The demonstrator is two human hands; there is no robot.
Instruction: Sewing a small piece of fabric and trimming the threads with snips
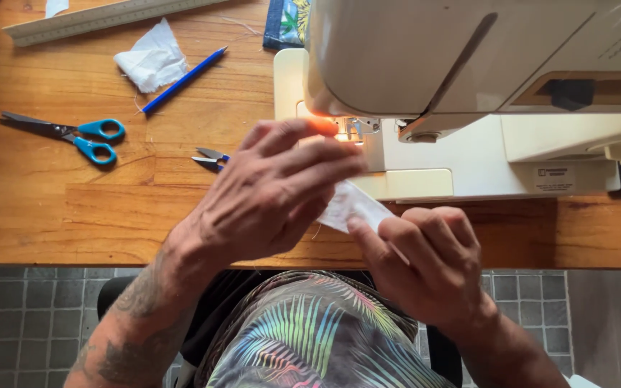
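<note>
A small white fabric strip (pixel 353 205) was held between both hands just in front of the sewing machine (pixel 468 86). Left hand (pixel 271 194): fingers extended and close together, laid over the strip's far end; whether they were pinched on it could not be told, since the underside was hidden. Left fingertips (pixel 325 129) were seen just short of the needle area (pixel 357 129), lit orange by the machine lamp. Right hand (pixel 425 262): fingers curled, thumb (pixel 364 241) pressed on the near end of the strip, so that end was clamped between thumb and fingers.

Strip position: between the two sets of fingertips, above the front edge of the wooden table (pixel 52 208), partly covered by the left fingers.

Left of the left fingers, near: small thread snips (pixel 211 159). Further left, well apart: blue-handled scissors (pixel 73 134). Beyond those: blue pencil (pixel 183 80) touching a crumpled white fabric scrap (pixel 151 59), and a ruler (pixel 102 18) at the far edge. A patterned blue cloth (pixel 287 21) was seen beside the machine's left end. A tiled grey floor (pixel 8 316) was visible below the table edge.
</note>
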